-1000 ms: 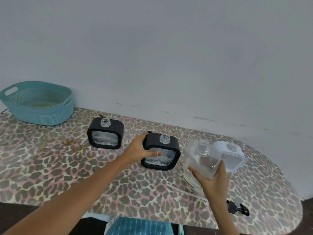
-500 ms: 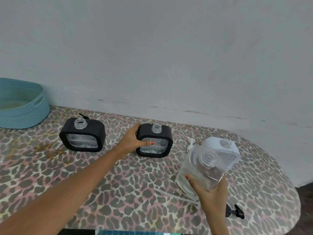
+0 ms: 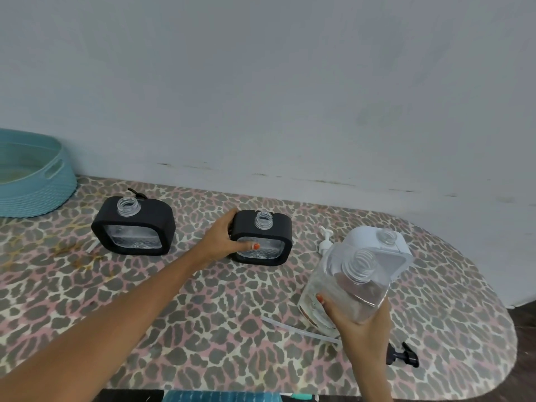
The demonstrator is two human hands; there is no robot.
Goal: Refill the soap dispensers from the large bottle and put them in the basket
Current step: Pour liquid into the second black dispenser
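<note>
wall (image 3: 290,82): plain pale grey, scuffed low | table (image 3: 220,314): rounded end, leopard-print cover | floor (image 3: 525,343): dark

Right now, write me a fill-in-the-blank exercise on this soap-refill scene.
The left hand grips a ___ dispenser.
The right hand holds the large bottle, whose cap is ___.
The basket sits at the far ___ of the table.
Missing: black; off; left.

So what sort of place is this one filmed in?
Probably a room at home, not a workshop: a rounded table with a leopard-print cover against a plain, scuffed wall, a teal plastic basket, and household soap dispensers beside a large bottle.
</note>
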